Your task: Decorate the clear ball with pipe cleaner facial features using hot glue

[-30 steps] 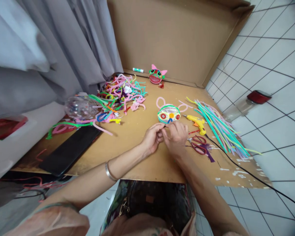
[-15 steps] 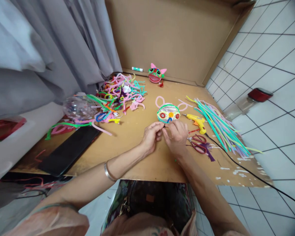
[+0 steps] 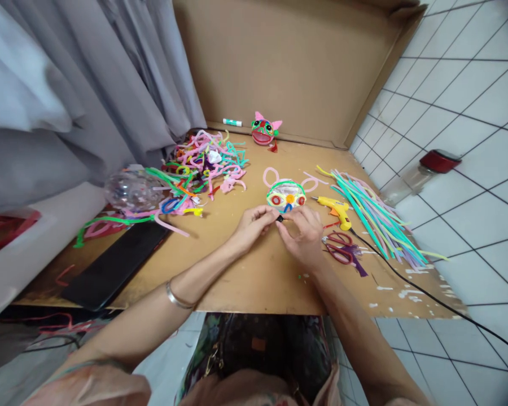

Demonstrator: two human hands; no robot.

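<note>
A small black piece (image 3: 280, 218), its kind too small to make out, is pinched between the fingertips of both hands. My left hand (image 3: 254, 226) is closed on its left side, and my right hand (image 3: 302, 232) grips from the right. Just beyond the fingers lies a round animal face (image 3: 285, 190) edged with green and yellow pipe cleaners, with red eyes, an orange nose and a blue bit below. My fingers hide its lower edge. Two pink pipe-cleaner loops (image 3: 271, 177) lie at its top corners.
Right of my hands are a yellow glue gun (image 3: 338, 211) with a black cord, red-handled scissors (image 3: 341, 248) and a bundle of pipe cleaners (image 3: 376, 220). Leftward lie tangled pipe cleaners (image 3: 211, 160), a clear plastic ball (image 3: 131, 189) and a black tablet-like slab (image 3: 116, 268). A finished-looking face (image 3: 265, 129) stands behind.
The fingers have parted slightly, so more of the black piece shows between them. The whole view has shifted a little; the objects on the table look unmoved.
</note>
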